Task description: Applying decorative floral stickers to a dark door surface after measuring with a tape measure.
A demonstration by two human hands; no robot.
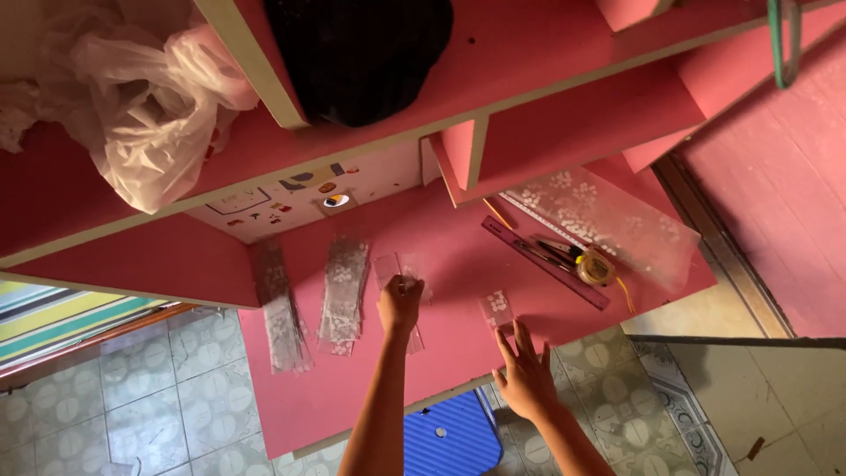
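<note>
On the pink desk top (352,388), my left hand (399,302) is closed on a small clear plastic strip (388,266) printed with white dots. My right hand (524,375) lies flat with fingers spread, its fingertips touching another small dotted plastic piece (497,308). Two piles of the same dotted clear strips lie to the left, one pile (343,295) near my left hand and a longer pile (280,317) beyond it.
A large dotted clear sheet (608,220), a purple ruler (542,262), pens and a yellow tape measure (596,267) lie at the right. Pink shelves above hold a white plastic bag (150,106) and a black object (361,53). A blue stool (449,436) stands below on tiled floor.
</note>
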